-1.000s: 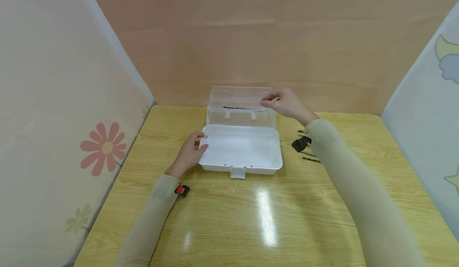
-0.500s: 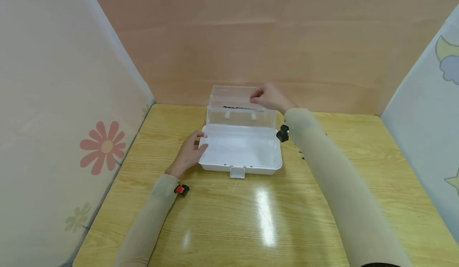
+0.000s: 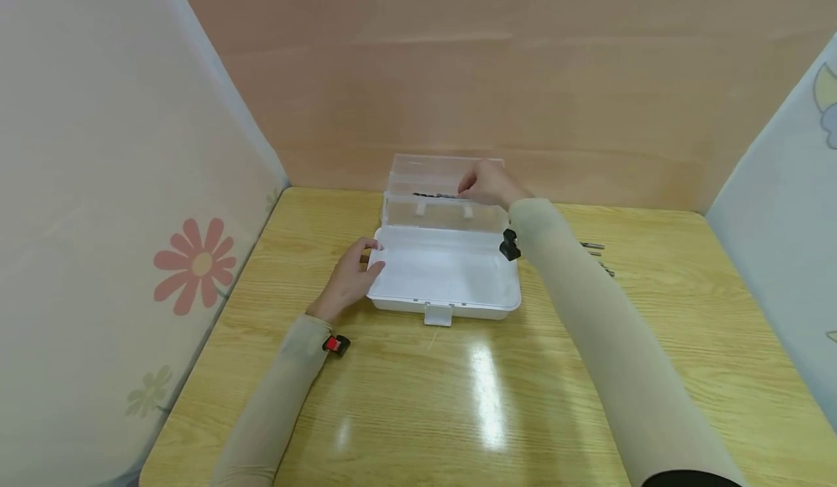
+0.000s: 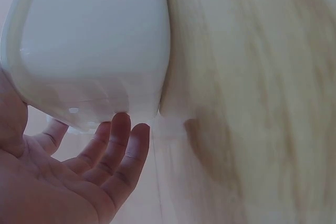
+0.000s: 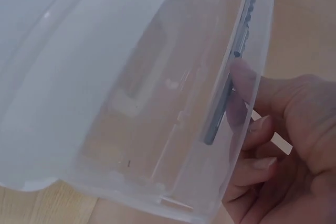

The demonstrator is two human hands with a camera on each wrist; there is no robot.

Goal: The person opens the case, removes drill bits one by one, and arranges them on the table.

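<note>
A white plastic storage box [image 3: 451, 272] stands open on the table, its clear hinged lid section [image 3: 445, 214] raised at the back. My left hand [image 3: 346, 276] holds the box's left end, thumb at the rim; in the left wrist view its fingertips [image 4: 121, 121] touch the white wall. Over the raised clear part is my right hand [image 3: 487, 184]. The right wrist view shows thumb and forefinger inside a clear compartment, pinching a dark drill bit [image 5: 218, 119]. Another spiral-fluted drill bit [image 5: 247, 22] lies in line with it along the compartment.
Several drill bits [image 3: 593, 246] lie on the wooden table [image 3: 405, 400] to the right of the box, partly behind my right sleeve. A white latch [image 3: 438, 315] hangs at the box's front. A plain tan wall [image 3: 458, 73] rises close behind the lid.
My right hand has moved left and down into the raised clear compartment. More drill bits show past the right sleeve. The left hand keeps its place on the box.
</note>
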